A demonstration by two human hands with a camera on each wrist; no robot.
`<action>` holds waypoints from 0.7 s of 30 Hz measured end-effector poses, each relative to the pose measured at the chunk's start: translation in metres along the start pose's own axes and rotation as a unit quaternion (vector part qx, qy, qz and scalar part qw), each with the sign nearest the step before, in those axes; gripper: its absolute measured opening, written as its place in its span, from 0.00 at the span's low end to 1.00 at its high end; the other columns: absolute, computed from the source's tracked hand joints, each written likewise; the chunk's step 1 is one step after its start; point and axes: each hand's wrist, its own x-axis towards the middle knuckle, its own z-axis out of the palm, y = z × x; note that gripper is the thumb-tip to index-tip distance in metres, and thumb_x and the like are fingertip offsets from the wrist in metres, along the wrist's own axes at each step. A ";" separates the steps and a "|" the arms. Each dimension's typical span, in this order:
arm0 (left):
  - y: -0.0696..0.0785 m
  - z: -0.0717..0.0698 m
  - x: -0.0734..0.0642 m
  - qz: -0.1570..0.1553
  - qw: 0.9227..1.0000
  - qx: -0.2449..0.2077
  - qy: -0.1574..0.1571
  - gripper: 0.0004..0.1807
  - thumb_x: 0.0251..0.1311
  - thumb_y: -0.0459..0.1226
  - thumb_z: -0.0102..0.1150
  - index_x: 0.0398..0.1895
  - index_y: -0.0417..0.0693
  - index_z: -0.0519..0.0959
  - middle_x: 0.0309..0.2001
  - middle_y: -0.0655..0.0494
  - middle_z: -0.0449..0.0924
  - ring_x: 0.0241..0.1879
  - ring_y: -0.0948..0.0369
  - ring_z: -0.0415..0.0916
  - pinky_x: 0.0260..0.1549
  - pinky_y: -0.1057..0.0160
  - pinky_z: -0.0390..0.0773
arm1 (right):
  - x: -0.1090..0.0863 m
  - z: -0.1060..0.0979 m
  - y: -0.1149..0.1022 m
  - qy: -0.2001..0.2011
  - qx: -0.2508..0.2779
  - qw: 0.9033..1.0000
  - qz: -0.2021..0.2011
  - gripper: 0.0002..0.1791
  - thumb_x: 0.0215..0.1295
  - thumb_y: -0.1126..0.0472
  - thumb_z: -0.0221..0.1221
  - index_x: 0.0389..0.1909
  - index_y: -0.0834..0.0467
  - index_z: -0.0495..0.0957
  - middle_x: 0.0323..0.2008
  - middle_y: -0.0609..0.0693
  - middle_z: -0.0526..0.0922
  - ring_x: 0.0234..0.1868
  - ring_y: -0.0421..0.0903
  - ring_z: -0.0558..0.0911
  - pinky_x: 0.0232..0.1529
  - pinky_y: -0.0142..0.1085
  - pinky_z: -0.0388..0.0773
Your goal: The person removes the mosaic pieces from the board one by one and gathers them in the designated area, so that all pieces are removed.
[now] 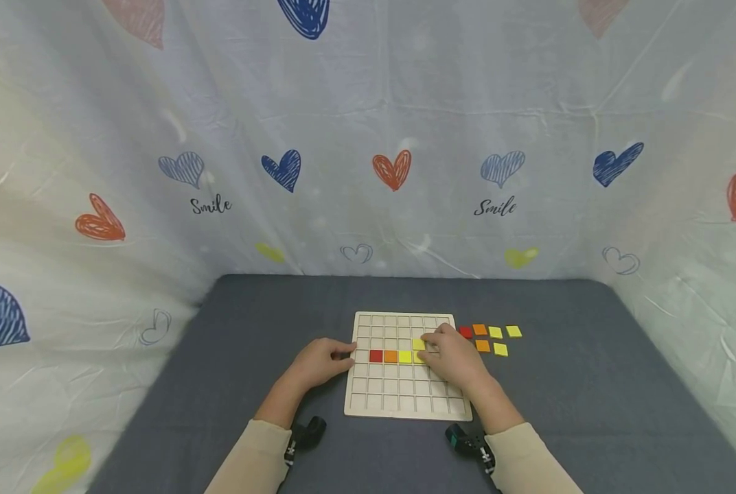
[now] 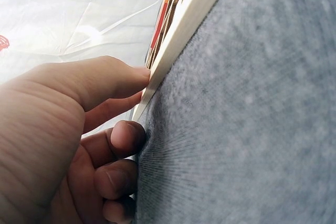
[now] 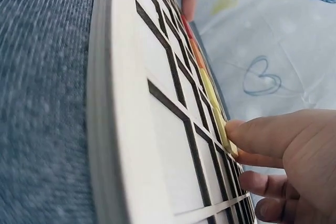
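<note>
A pale wooden grid board lies on the dark table. A red tile, an orange tile and a yellow tile sit side by side in one row. Beside them another yellow tile lies partly under my right thumb, and a yellow tile shows one row farther back. My right hand reaches over the board, its thumb and index finger pinching yellow at the row's right end. My left hand touches the board's left edge with thumb and index fingertips; its other fingers rest loosely bent on the cloth.
Right of the board lie loose tiles: a red tile, an orange tile, a yellow tile and several more. The grey table cloth extends around the board. A white curtain with printed hearts hangs behind the table.
</note>
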 end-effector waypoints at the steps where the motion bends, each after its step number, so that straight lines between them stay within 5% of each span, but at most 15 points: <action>1: 0.000 0.000 0.000 0.000 1.000 0.000 0.000 0.23 0.66 0.42 0.69 0.63 0.51 0.83 0.16 0.60 0.69 0.16 0.64 0.59 0.19 0.64 0.62 | 0.000 0.000 0.000 0.005 0.006 1.000 0.001 0.23 0.65 0.51 0.70 0.57 0.58 0.86 0.43 0.50 0.79 0.40 0.46 0.79 0.43 0.44 0.78; 7: 0.001 -0.001 0.000 0.001 1.000 -0.006 -0.003 0.23 0.66 0.42 0.69 0.63 0.50 0.83 0.17 0.59 0.69 0.16 0.63 0.60 0.19 0.64 0.63 | 0.001 0.001 -0.003 0.037 0.047 0.998 0.006 0.17 0.63 0.59 0.71 0.52 0.59 0.87 0.47 0.52 0.84 0.49 0.52 0.83 0.51 0.49 0.79; 21: 0.001 -0.001 -0.001 -0.004 1.000 -0.005 -0.004 0.23 0.66 0.42 0.69 0.63 0.51 0.83 0.17 0.59 0.70 0.16 0.63 0.60 0.20 0.64 0.63 | -0.001 -0.010 -0.006 0.088 0.074 0.993 -0.010 0.17 0.61 0.62 0.73 0.52 0.57 0.88 0.40 0.47 0.86 0.41 0.48 0.83 0.42 0.45 0.79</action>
